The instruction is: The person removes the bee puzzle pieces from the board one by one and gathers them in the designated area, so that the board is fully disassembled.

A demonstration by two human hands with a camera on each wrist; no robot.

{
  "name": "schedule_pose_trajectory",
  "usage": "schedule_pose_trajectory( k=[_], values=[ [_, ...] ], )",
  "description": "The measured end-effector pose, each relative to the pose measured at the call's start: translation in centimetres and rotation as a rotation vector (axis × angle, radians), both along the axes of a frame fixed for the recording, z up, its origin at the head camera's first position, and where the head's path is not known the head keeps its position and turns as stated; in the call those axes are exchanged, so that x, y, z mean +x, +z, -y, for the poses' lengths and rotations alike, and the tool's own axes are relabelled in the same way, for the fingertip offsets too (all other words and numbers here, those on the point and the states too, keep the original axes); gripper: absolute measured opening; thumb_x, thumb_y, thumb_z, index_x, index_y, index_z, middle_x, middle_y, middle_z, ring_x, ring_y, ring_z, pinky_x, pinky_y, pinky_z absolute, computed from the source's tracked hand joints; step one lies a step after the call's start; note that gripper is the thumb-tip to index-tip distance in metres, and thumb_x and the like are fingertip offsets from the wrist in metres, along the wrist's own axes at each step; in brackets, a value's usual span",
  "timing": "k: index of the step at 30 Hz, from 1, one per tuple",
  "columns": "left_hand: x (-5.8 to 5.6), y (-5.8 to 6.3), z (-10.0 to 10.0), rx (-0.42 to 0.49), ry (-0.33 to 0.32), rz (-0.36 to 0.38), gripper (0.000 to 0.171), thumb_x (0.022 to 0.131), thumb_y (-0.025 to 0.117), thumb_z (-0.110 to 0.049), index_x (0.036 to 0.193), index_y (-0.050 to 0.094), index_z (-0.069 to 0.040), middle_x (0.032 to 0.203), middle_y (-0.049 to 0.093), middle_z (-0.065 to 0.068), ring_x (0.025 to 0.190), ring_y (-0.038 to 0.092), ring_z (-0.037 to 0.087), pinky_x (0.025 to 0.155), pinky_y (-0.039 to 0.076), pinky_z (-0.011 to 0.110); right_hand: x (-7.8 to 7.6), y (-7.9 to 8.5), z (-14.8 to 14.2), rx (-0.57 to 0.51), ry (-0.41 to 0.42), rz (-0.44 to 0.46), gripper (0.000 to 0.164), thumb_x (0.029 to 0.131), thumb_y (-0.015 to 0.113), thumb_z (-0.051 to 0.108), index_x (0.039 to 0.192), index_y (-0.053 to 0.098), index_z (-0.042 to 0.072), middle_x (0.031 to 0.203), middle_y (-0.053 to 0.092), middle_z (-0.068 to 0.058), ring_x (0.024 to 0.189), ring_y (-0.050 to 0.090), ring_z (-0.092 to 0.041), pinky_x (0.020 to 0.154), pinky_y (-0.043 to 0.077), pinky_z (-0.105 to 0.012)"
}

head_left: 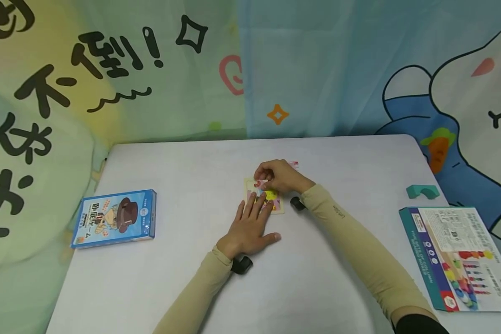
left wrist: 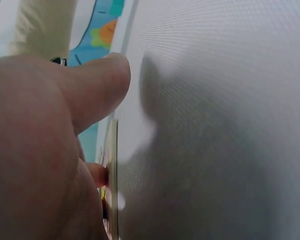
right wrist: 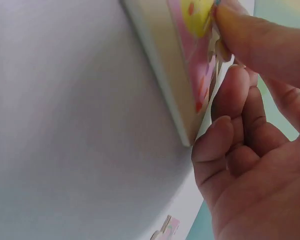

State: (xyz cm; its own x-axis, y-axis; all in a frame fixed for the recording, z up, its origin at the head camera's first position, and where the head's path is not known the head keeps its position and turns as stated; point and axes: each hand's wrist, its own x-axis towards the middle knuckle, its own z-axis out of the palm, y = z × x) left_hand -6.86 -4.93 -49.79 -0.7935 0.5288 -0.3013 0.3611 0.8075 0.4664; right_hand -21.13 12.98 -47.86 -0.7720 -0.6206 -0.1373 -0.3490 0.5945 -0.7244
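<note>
A small wooden picture puzzle board point(head_left: 279, 209) with a cream border and a pink and yellow picture lies mid-table. My left hand point(head_left: 249, 232) rests palm down with straight, spread fingers over its lower part; the thumb point(left wrist: 102, 82) stands out to the side, off the board. At the board's upper edge, my right hand point(head_left: 281, 177) has its fingers bent and pinches a puzzle piece point(right wrist: 221, 51) between thumb and fingers. Most of that piece is hidden by the thumb. Behind the right wrist lies a loose pink piece point(head_left: 293, 164), partly covered.
A blue picture box point(head_left: 112, 218) lies on the left of the white table point(head_left: 183, 287). At the right edge are a large box with coloured pictures point(head_left: 463, 260) and a green arch-shaped block point(head_left: 423, 191). A printed curtain point(head_left: 309, 60) hangs behind the table.
</note>
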Motion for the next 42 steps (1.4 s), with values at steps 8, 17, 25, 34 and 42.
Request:
schedule_pose_trajectory(
  k=[8,17,25,34,42],
  values=[
    [0.2,0.6,-0.1,0.004,-0.013,-0.007,0.09,0.105,0.054,-0.059,0.172,0.015,-0.012,0.181,-0.003,0.01,0.166,-0.012,0.035,0.132,-0.002,0.059,-0.1,0.0,-1.0,0.018,-0.022,-0.01,0.017,0.088,0.089,0.019,0.098,0.08,0.009,0.084,0.073,-0.001,0.077,0.064,-0.011,0.076,0.052,-0.028],
    [0.1,0.1,-0.2,0.0,-0.01,0.002,0.092,0.105,0.054,-0.061,0.172,0.011,-0.014,0.18,-0.008,0.007,0.166,-0.017,0.031,0.132,-0.005,0.058,0.2,0.6,-1.6,-0.002,0.007,-0.009,0.016,0.094,0.083,0.026,0.092,0.077,0.011,0.082,0.073,0.0,0.073,0.062,-0.011,0.076,0.05,-0.03],
    [0.1,0.8,-0.3,0.009,-0.008,-0.012,0.09,0.104,0.057,-0.057,0.171,0.016,-0.012,0.181,-0.003,0.01,0.166,-0.011,0.035,0.132,-0.001,0.06,0.2,1.1,-2.3,0.019,-0.113,-0.017,0.013,0.104,0.07,0.021,0.108,0.07,0.009,0.096,0.079,-0.007,0.09,0.072,-0.021,0.092,0.052,-0.042],
    [0.3,0.2,-0.2,0.028,0.012,-0.008,0.09,0.104,0.056,-0.058,0.171,0.017,-0.013,0.181,-0.002,0.01,0.166,-0.011,0.034,0.132,-0.002,0.059,-0.3,1.0,-5.5,-0.048,-0.237,-0.13,0.025,0.101,0.074,0.02,0.124,0.077,0.009,0.087,0.081,-0.008,0.082,0.077,-0.022,0.076,0.05,-0.035],
    [0.3,0.1,-0.3,0.025,0.006,-0.012,0.092,0.104,0.055,-0.06,0.172,0.014,-0.013,0.181,-0.003,0.009,0.166,-0.012,0.033,0.132,-0.003,0.058,-0.8,0.8,-9.7,0.027,-0.344,-0.156,0.034,0.1,0.075,0.018,0.134,0.075,0.012,0.102,0.079,-0.015,0.088,0.069,-0.025,0.082,0.05,-0.039]
  ],
)
